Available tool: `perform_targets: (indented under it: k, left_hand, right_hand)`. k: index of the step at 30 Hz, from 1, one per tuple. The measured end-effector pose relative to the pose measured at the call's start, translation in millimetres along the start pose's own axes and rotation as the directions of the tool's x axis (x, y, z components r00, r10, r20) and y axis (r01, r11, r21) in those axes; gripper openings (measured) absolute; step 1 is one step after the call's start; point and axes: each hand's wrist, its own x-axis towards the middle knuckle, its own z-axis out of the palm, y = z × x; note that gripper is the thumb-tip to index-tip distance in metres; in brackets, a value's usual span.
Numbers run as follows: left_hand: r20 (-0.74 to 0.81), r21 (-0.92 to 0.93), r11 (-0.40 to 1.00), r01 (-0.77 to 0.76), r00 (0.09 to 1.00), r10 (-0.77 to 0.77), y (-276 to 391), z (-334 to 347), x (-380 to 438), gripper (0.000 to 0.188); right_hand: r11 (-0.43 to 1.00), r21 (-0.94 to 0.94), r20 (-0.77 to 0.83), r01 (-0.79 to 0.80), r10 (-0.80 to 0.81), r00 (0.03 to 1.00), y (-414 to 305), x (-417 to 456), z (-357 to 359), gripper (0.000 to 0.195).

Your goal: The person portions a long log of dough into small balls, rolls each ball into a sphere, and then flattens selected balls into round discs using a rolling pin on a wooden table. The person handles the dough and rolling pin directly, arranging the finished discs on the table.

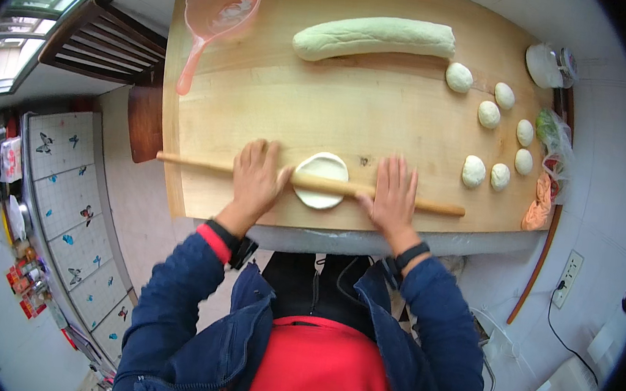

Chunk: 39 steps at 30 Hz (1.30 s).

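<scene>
A long wooden rolling pin (437, 207) lies across a flattened round of dough (323, 165) near the front edge of the wooden board (322, 110). My left hand (258, 175) presses on the pin to the left of the dough, fingers pointing away from me. To the right of the dough, my right hand (394, 192) rests flat on the pin, its thumb towards the dough. Both hands are slightly blurred. A thick log of dough (375, 39) lies at the back of the board, and several small dough pieces, one of them a dough ball (473, 172), sit to the right.
A pink plastic ladle (221, 5) holding some white stuff lies at the back left. Along the right edge are a jar (544, 65), a plastic bag with vegetables (553, 140) and an orange bag (538, 205). A wooden chair (144, 109) stands against the left side.
</scene>
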Motion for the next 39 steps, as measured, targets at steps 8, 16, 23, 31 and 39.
perform_targets:
  k: [8,16,23,31,39]
  left_hand:
    - [0.171,-0.352,0.927,-0.127,0.965,0.197,42,21,65,0.019]
    - [0.014,-0.099,0.991,0.091,0.996,-0.090,-26,-18,-23,0.031]
    - [-0.158,0.137,0.989,0.049,0.987,-0.027,-46,19,-37,0.054]
    - [-0.201,0.182,0.975,0.125,0.976,-0.088,-59,15,66,0.063]
    - [0.025,0.112,0.991,-0.071,0.997,0.068,-42,9,-53,0.077]
  right_hand:
    - [0.958,0.198,0.032,0.208,-0.218,0.975,3,-2,-25,0.046]
    - [0.946,0.292,0.043,0.140,-0.159,0.986,-31,-29,-31,0.049]
    - [0.998,0.051,-0.013,0.028,-0.028,1.000,-40,-5,-5,0.079]
    - [0.985,0.156,-0.061,0.066,-0.057,0.997,-3,98,-18,0.045]
    - [0.997,0.001,0.075,0.076,-0.076,0.994,-36,-24,3,0.095]
